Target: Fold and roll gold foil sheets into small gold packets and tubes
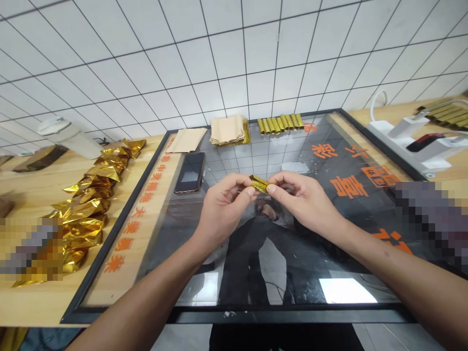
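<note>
A small rolled tube of gold foil paper [260,184] is held level above a framed glass panel [234,287]. My left hand [224,204] pinches its left end between thumb and fingers. The right end sits in the pinch of my right hand [305,197]. Part of the tube is covered by my fingertips. Behind my hands, near the far edge of the glass, several similar gold tubes [280,124] lie side by side in a row. A stack of tan paper sheets [226,130] with gold foil beneath is left of that row.
A phone [189,173] lies on the glass beside loose tan sheets [187,140]. Folded gold foil pieces [86,207] run along the wooden table at left, near a pale cup [69,136]. A power strip [398,144] with chargers stands at right. More gold rolls [446,116] lie beyond it.
</note>
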